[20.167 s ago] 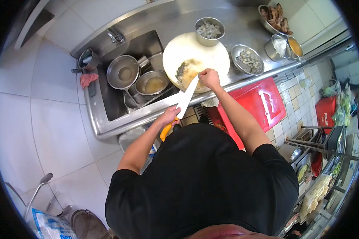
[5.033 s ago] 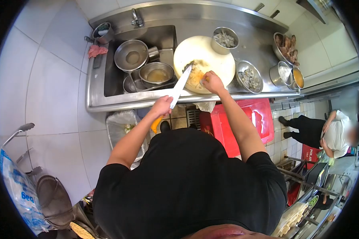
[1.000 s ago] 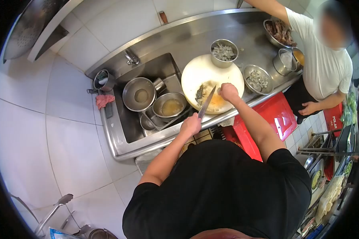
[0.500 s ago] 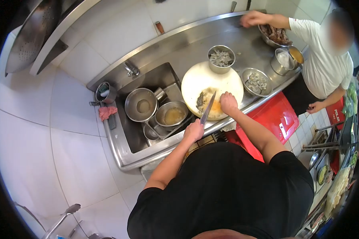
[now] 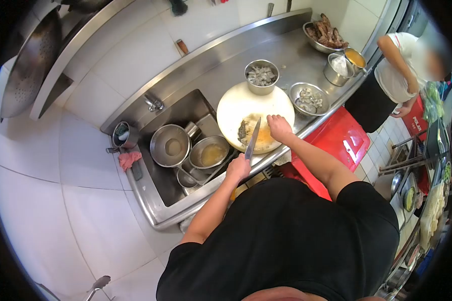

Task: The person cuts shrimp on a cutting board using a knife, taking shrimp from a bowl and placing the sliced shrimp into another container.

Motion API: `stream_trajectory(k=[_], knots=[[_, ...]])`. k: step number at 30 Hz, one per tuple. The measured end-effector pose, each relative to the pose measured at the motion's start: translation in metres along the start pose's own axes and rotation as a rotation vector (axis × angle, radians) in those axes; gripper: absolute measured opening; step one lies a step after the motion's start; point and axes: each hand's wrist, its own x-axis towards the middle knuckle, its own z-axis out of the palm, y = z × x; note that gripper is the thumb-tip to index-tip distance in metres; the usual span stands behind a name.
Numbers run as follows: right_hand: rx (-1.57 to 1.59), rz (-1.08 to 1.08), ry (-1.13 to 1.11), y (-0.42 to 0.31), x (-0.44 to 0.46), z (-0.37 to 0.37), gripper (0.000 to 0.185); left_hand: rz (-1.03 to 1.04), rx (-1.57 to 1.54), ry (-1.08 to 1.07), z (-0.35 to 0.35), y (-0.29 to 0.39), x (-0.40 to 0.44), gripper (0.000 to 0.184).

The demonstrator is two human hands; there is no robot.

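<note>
My left hand (image 5: 238, 168) is wrapped round the handle of a knife (image 5: 253, 140). Its blade points away from me across the round white cutting board (image 5: 231, 103). My right hand (image 5: 280, 129) rests at the board's right side with fingers curled; whatever is under them is hidden. Dark wet scraps (image 5: 244, 130) lie left of the blade, and an orange-brown stain spreads around it. At the board's far edge stands a metal pot (image 5: 262, 90) of grey pieces that look like shrimp. A metal bowl (image 5: 295, 106) with similar pale grey pieces sits to the right.
Left of the board, the sink (image 5: 158, 193) holds a round pan (image 5: 158, 150) and a strainer-like bowl (image 5: 198, 150). A bowl of browned meat (image 5: 326, 35) stands far right on the counter. A co-worker in white (image 5: 397, 75) stands at right, beyond a red lid (image 5: 336, 145).
The view has shifted slightly. The co-worker has drawn an arm back from the meat bowl and turned away to the right. My hands and the knife stay nearly in place over the board.
</note>
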Motion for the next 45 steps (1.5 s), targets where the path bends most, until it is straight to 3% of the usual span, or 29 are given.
stream_trajectory(k=[9,12,15,17,19,21,24,26,29,31,32,33,34,35,37,38,40,42,43,45], knots=[[0.166,0.065,0.056,-0.008,-0.01,-0.003,0.019,-0.013,-0.003,0.007,-0.001,0.001,-0.004,0.034],[0.371,0.087,-0.003,-0.006,0.0,-0.022,0.014,0.004,0.009,0.023,0.003,-0.002,0.0,0.034],[0.763,-0.049,-0.049,0.008,0.023,-0.042,0.017,0.006,-0.006,0.02,0.004,-0.003,0.002,0.035],[0.99,0.089,-0.319,0.01,0.039,-0.089,0.014,-0.001,-0.033,0.05,0.002,0.0,-0.003,0.036],[1.127,0.035,-0.288,0.019,0.061,-0.113,0.012,0.064,0.007,0.124,0.012,-0.008,0.001,0.035],[1.121,0.037,-0.216,0.022,0.074,-0.138,0.011,-0.02,-0.077,0.011,0.005,-0.002,-0.001,0.035],[1.111,0.035,-0.152,0.026,0.089,-0.142,0.014,-0.043,-0.09,0.014,0.008,-0.002,-0.001,0.034],[1.071,0.093,-0.025,0.016,0.09,-0.147,0.017,-0.053,-0.051,0.032,0.008,0.004,-0.003,0.033],[1.07,-0.009,0.069,-0.025,0.105,-0.141,0.022,-0.017,-0.011,0.1,0.012,0.007,-0.007,0.033],[1.058,-0.085,0.16,-0.093,0.092,-0.173,0.022,-0.003,-0.007,0.11,0.014,0.011,-0.006,0.032],[1.248,-0.027,0.081,-0.141,0.076,-0.18,0.022,-0.042,-0.033,0.09,0.015,0.014,-0.006,0.033],[0.885,-0.529,0.111,-0.178,0.068,-0.166,0.021,-0.082,-0.057,0.066,0.016,0.015,-0.007,0.034],[1.058,-0.963,-0.147,-0.203,0.041,-0.172,0.031,-0.068,-0.045,0.061,0.018,0.015,-0.009,0.034],[0.512,-1.193,-0.585,-0.228,0.024,-0.202,0.039,0.056,-0.099,0.093,0.02,0.013,-0.01,0.038],[0.845,-1.193,-0.391,-0.232,-0.006,-0.159,0.038,0.291,-0.214,0.154,0.023,0.011,-0.011,0.047],[0.808,-1.031,-0.419,-0.216,-0.002,-0.156,0.036,0.292,-0.216,0.154,0.023,0.013,-0.011,0.047],[0.634,-0.627,-0.38,-0.171,0.011,-0.148,0.029,-0.043,-0.13,0.128,0.021,0.019,-0.011,0.041],[0.155,-0.169,-0.343,-0.107,0.025,-0.075,0.026,-0.054,-0.07,0.155,0.025,0.013,-0.009,0.031],[0.126,-0.024,-0.315,-0.073,0.009,-0.084,0.024,-0.037,-0.108,0.184,0.022,0.019,-0.015,0.03],[0.058,0.199,-0.326,-0.03,0.004,-0.03,0.037,-0.052,-0.156,0.185,0.022,0.018,-0.014,0.029]])
